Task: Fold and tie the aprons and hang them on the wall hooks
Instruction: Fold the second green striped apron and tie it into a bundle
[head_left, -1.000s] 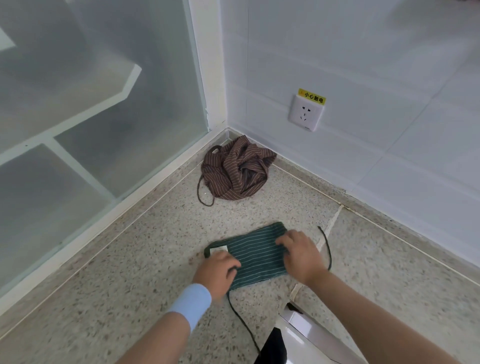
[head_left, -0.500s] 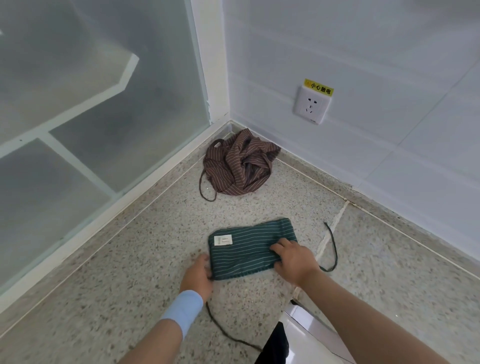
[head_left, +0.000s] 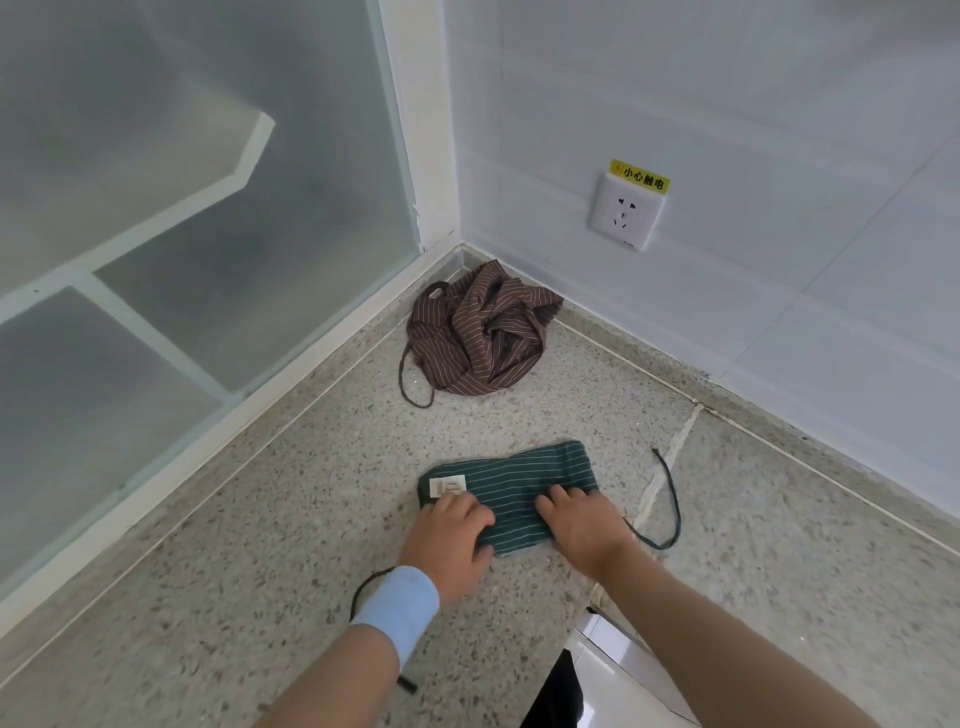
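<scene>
Speckled terrazzo surface (head_left: 260, 545); pale seam (head_left: 675, 457) crosses right part. Brown striped apron (head_left: 478, 343) crumpled in wall corner. Green striped apron (head_left: 519, 483) folded flat, nearer, well apart. Dark strings (head_left: 674, 499) trail from both its ends.

You have one view, worn on your head, looking forward and steeply down into a room corner, with the frosted glass partition (head_left: 182, 260) running along the left and the white tiled wall (head_left: 727, 104) along the right. It sits close over the speckled floor (head_left: 260, 597): your forearms come in from the bottom edge, and your left hand (head_left: 447, 530) and right hand (head_left: 576, 525) lie low in the centre on the green apron (head_left: 519, 483). The brown apron (head_left: 478, 338) lies farther off near mid-frame, and the wide-angle lens reaches up the wall past the socket (head_left: 626, 210)
</scene>
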